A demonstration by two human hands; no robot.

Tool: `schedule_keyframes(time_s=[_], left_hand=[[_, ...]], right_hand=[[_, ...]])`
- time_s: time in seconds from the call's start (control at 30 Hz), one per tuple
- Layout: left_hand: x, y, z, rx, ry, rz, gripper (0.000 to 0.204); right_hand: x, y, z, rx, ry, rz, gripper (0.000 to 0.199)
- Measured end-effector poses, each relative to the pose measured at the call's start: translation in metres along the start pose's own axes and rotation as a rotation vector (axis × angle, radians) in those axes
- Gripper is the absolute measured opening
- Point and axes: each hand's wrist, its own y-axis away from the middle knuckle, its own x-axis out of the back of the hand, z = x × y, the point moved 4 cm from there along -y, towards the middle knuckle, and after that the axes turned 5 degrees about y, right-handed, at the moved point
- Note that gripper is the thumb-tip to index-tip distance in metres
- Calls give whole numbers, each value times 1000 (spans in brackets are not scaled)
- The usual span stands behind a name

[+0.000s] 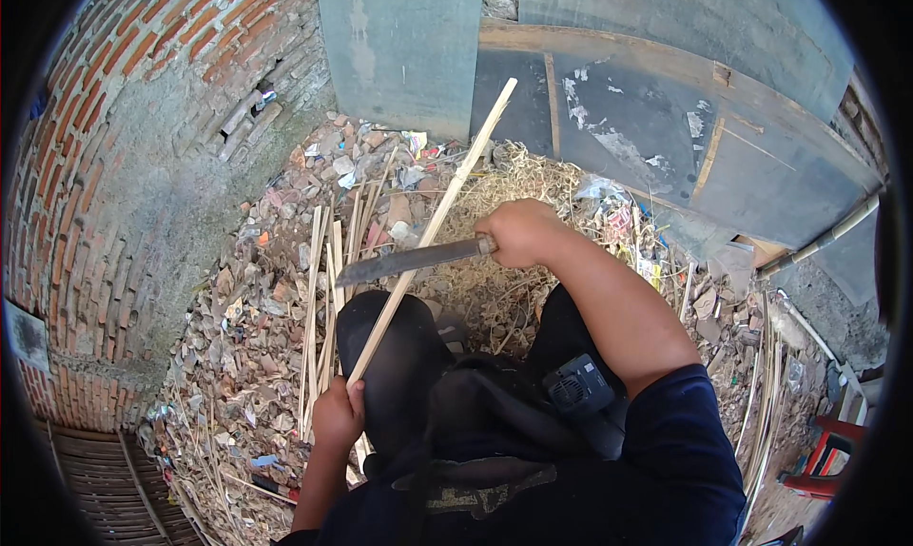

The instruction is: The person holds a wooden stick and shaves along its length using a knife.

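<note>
My left hand (337, 415) is closed around the lower end of a long pale bamboo strip (436, 224), which slants up and away to the right past my left knee. My right hand (521, 232) grips the handle of a machete (418, 260). Its long dark blade points left and crosses over the middle of the strip; whether blade and strip touch I cannot tell. Several more bamboo strips (315, 299) lie on the rubble to the left of my left knee. A heap of fine shavings (523, 180) lies beyond my right hand.
Rubble and litter (247, 346) cover the ground. A worn brick wall (124, 185) rises at the left, grey-blue panels (609, 118) at the back. More bamboo strips (764, 394) lie at the right near a red object (825, 458). A small black device (578, 384) rests on my right thigh.
</note>
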Motion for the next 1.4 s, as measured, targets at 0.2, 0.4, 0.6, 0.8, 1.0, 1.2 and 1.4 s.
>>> schedule_keyframes(time_s=[0.2,0.4,0.6,0.8,1.0,1.2,1.4], left_hand=[[-6,1,2,2,-71,59,34],[-4,-10,1,-15,-37,34,33],[-2,-8,5,-9,31,37,33],[1,-6,7,-18,19,6,31],[-1,-6,10,10,2,8,30],[-5,-2,-4,-34,54,38,33],[0,-16,0,-39,22,-23,31]], right_hand=[[-10,-18,46,-92,-14,-6,30],[-16,-26,74,-297,-155,206,27],[-40,-25,74,-266,-836,-135,37],[13,-6,38,-148,17,168,27],[-8,-1,-19,224,90,127,18],[16,-23,39,-204,-2,140,27],[-19,-32,76,-331,-198,146,31]])
